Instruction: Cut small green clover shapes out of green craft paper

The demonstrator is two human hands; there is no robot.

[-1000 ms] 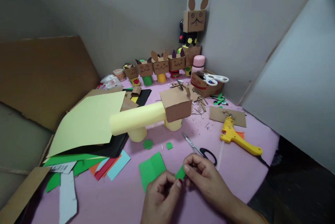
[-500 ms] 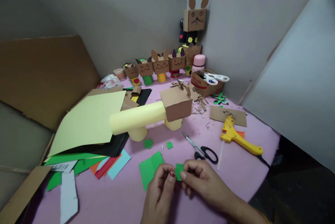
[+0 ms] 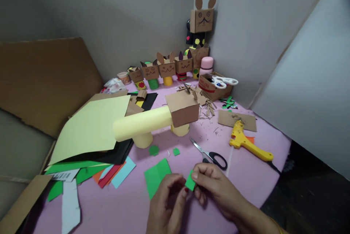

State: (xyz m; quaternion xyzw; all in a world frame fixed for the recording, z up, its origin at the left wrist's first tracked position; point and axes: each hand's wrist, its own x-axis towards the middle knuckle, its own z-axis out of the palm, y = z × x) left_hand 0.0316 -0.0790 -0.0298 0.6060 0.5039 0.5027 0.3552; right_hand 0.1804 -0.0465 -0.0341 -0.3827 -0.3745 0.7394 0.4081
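One small green paper piece [image 3: 189, 183], long axis slanting toward the worktop's [image 3: 109, 212] far edge, right hand [image 3: 214, 184] pinching it, left hand [image 3: 166, 203] beside it, fingers parted.

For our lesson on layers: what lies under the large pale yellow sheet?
Black paper and green paper stick out from beneath the pale yellow sheet. What lies under its middle is covered, so I cannot tell.

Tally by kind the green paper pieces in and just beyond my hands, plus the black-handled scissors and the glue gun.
Green paper pieces: 4 (held piece, larger sheet, flower-like cutout, small scrap)
Black-handled scissors: 1
Glue gun: 1
Total: 6
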